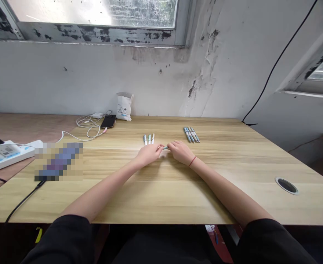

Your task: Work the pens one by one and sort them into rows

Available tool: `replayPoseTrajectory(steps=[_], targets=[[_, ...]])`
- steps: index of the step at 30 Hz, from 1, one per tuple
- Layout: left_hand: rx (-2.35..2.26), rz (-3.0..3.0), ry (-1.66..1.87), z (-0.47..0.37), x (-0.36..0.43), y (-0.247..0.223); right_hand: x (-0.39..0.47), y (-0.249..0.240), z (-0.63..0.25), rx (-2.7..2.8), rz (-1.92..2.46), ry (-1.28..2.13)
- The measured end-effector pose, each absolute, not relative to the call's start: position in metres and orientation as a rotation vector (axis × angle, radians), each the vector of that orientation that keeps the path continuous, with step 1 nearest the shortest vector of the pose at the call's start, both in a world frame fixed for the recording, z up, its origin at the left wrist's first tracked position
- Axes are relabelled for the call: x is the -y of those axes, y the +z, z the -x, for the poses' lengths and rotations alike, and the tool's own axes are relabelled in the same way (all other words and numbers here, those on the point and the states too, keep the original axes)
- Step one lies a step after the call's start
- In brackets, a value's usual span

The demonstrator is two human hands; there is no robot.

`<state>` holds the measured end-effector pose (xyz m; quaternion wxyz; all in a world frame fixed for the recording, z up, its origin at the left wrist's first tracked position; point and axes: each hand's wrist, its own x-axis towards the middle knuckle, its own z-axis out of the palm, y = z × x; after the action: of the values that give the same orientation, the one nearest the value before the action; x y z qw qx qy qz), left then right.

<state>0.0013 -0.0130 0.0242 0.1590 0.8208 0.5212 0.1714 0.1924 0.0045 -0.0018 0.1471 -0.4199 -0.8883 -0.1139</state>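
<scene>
Between my two hands is a slim pen [165, 147], pale green where it shows, held just above the desk's middle. My left hand [149, 153] pinches its left end, and my right hand [180, 151] pinches the right end. Fingers cover both ends of it. Just beyond my left hand lie three pens [149, 139] side by side, white with coloured ends, their near parts partly hidden by the hand. Farther off to the right, several blue and grey pens [191, 134] rest together in a slanted row.
A white packet [124, 106] stands near the wall beside a dark phone [108, 121] and a white cable [88, 137]. On the left are a power strip [15, 154] and a blurred-out device [61, 161] with a black cord. A round cable hole [286, 186] sits at the desk's right.
</scene>
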Motion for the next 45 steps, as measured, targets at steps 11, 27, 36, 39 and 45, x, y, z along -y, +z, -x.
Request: replayPoseTrajectory(steps=[11, 27, 36, 39, 45], targets=[[-1.469, -2.836, 0.558, -0.006, 0.017, 0.020, -0.009, -0.008, -0.196, 2.391, 1.229, -0.024], [-1.215, -2.518, 0.558, 0.018, 0.000, 0.028, 0.001, -0.003, -0.188, 2.063, 1.142, 0.401], [-1.094, -3.129, 0.726, 0.021, -0.010, 0.005, -0.003, -0.014, -0.180, 1.826, 1.121, 0.713], [-1.124, -3.123, 0.753, 0.018, -0.008, 0.000, -0.004, -0.016, -0.180, 1.859, 1.125, 0.698], [-1.280, -2.988, 0.781, 0.005, -0.001, -0.008, -0.004, -0.016, -0.180, 1.818, 1.103, 0.614]])
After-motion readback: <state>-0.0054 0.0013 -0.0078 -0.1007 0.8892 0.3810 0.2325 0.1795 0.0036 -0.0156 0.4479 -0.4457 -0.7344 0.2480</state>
